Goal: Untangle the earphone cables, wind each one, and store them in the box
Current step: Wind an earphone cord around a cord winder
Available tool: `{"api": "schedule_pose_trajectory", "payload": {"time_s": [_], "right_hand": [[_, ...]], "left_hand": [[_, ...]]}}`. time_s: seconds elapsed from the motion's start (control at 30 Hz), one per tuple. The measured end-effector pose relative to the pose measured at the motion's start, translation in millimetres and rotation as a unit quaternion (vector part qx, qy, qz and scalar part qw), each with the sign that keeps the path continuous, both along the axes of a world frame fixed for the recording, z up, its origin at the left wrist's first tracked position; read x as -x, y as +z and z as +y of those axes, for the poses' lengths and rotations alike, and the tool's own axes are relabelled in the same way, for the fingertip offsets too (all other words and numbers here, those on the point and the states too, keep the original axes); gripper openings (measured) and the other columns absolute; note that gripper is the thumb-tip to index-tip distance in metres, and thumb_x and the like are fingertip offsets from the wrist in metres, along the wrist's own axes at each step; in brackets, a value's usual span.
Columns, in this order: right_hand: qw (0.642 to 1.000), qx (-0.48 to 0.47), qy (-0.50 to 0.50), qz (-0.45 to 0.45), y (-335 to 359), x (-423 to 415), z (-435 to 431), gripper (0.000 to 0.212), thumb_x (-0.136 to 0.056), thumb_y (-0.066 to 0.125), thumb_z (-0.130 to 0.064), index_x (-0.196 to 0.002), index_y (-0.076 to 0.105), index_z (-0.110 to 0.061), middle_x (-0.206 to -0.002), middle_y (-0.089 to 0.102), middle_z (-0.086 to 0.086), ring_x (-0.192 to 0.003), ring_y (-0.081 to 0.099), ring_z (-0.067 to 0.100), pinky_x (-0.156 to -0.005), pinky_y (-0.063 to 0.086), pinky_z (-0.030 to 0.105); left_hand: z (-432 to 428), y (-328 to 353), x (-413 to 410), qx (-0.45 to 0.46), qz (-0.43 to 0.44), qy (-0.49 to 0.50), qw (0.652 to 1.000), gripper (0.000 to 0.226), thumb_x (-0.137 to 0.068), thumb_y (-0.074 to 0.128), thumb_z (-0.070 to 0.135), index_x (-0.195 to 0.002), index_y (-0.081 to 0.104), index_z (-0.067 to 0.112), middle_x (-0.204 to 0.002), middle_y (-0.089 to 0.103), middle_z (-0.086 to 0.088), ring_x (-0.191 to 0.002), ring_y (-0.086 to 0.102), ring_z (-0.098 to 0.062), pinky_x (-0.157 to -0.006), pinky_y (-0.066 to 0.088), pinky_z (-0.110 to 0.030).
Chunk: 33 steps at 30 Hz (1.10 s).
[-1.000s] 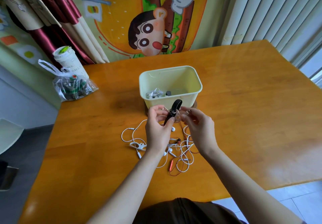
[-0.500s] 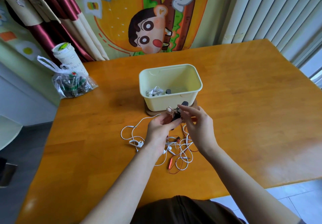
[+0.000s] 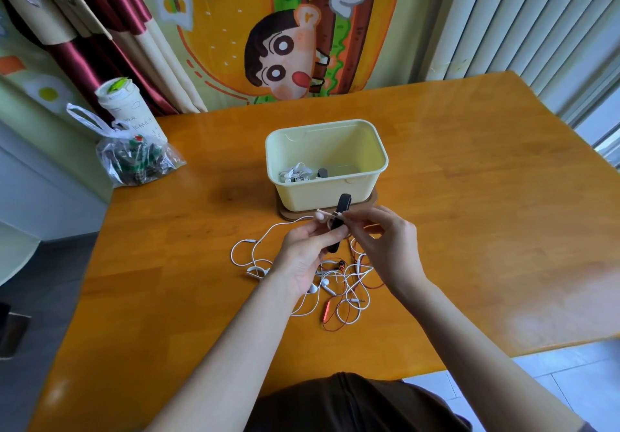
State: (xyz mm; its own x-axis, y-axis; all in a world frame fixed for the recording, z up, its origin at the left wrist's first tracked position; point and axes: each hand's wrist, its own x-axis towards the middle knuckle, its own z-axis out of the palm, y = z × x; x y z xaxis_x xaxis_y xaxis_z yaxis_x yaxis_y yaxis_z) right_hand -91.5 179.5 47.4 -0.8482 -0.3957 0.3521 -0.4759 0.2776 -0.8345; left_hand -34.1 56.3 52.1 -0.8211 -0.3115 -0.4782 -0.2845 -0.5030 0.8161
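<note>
The left hand (image 3: 307, 250) grips a black strap (image 3: 344, 201) which the right hand (image 3: 385, 245) pinches, just short of the box (image 3: 322, 193), above tangled earphone cables (image 3: 340, 266).

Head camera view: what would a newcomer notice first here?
The left hand and right hand pinch a black fastening strap just before the pale yellow plastic box. Beneath them sprawls a tangle of white and red earphone cables on the orange wooden table.

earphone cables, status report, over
Left hand and right hand both pinch black strap, just short of box. White bundle already boxed. Tangle loose on table; path to box unobstructed.
</note>
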Motion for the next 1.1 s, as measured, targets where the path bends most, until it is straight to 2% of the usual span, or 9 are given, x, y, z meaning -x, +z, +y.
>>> {"api": "schedule_pose_trajectory", "payload": {"time_s": [0.17,0.3,0.47,0.53,0.63,0.77,0.93,1.03,1.1], "right_hand": [[1.000,-0.001,0.015,0.008,3,1,-1,0.014,-0.079,0.073,-0.008,-0.092,0.074,-0.013,-0.088,0.069,-0.003,-0.077,0.065,0.007,-0.071,0.051,0.015],[0.999,-0.015,0.032,-0.001,7,6,-2,0.013,-0.079,0.072,-0.005,-0.091,0.073,-0.010,-0.086,0.068,0.000,-0.075,0.065,0.011,-0.070,0.053,0.020],[1.000,-0.004,0.024,0.020,10,-1,-8,0.010,-0.082,0.071,-0.012,-0.091,0.072,-0.013,-0.082,0.067,-0.005,-0.075,0.062,0.007,-0.068,0.051,0.016],[1.000,0.009,0.015,0.002,13,-2,-9,0.009,-0.083,0.071,-0.017,-0.092,0.071,-0.016,-0.081,0.067,-0.010,-0.076,0.064,0.003,-0.069,0.051,0.015],[0.999,0.023,0.014,-0.036,17,1,-9,0.009,-0.084,0.069,-0.016,-0.093,0.070,-0.015,-0.081,0.070,-0.008,-0.076,0.067,0.003,-0.072,0.052,0.017],[0.999,0.016,0.014,-0.043,23,3,-12,0.013,-0.086,0.066,-0.009,-0.097,0.068,-0.017,-0.084,0.064,-0.018,-0.075,0.062,-0.004,-0.068,0.045,0.007],[0.997,-0.039,0.056,-0.023,29,9,-9,0.005,-0.087,0.065,-0.010,-0.090,0.068,-0.008,-0.082,0.061,-0.011,-0.076,0.054,-0.007,-0.067,0.039,0.005],[0.995,-0.071,0.072,-0.008,34,10,-8,0.004,-0.087,0.066,-0.016,-0.088,0.067,-0.013,-0.080,0.057,-0.018,-0.080,0.049,-0.007,-0.069,0.037,0.005],[0.992,-0.091,0.081,-0.017,38,13,-7,0.005,-0.087,0.066,-0.022,-0.087,0.069,-0.018,-0.078,0.060,-0.020,-0.080,0.050,-0.008,-0.068,0.036,0.005]], "left_hand": [[-1,1,-1,0.033,-0.006,-0.003,0.999,0.016,-0.080,0.070,0.004,-0.092,0.070,0.014,-0.088,0.074,0.000,-0.103,0.063,-0.023,-0.101,0.041,-0.039],[-2,6,0,-0.013,0.012,0.016,1.000,0.017,-0.082,0.070,0.016,-0.095,0.068,0.007,-0.090,0.070,-0.005,-0.092,0.064,-0.019,-0.090,0.047,-0.032],[-3,11,1,-0.008,0.028,0.033,0.999,0.024,-0.074,0.071,0.029,-0.087,0.065,0.010,-0.091,0.070,-0.002,-0.096,0.063,-0.018,-0.084,0.049,-0.027],[-5,11,-1,0.016,0.052,0.020,0.998,0.017,-0.079,0.067,0.025,-0.090,0.067,0.012,-0.092,0.071,0.000,-0.099,0.063,-0.018,-0.086,0.049,-0.028],[-9,12,-1,0.079,0.059,-0.002,0.995,0.011,-0.090,0.061,0.010,-0.096,0.069,0.014,-0.095,0.073,-0.003,-0.102,0.065,-0.020,-0.085,0.050,-0.027],[-10,18,-1,0.146,0.067,-0.038,0.986,0.013,-0.087,0.064,0.005,-0.094,0.070,0.014,-0.091,0.075,-0.003,-0.092,0.070,-0.014,-0.078,0.050,-0.015],[-17,24,-2,0.152,0.048,-0.087,0.983,0.012,-0.086,0.066,0.004,-0.096,0.069,0.009,-0.090,0.074,-0.004,-0.083,0.071,-0.010,-0.083,0.052,-0.022],[-18,28,-3,0.161,0.027,-0.119,0.979,0.012,-0.088,0.065,0.009,-0.099,0.069,0.012,-0.087,0.073,0.000,-0.075,0.070,-0.005,-0.063,0.054,-0.021],[-17,29,-4,0.158,0.018,-0.138,0.977,0.012,-0.090,0.064,0.012,-0.100,0.068,0.017,-0.086,0.073,0.002,-0.077,0.070,-0.005,-0.056,0.051,-0.018]]}}
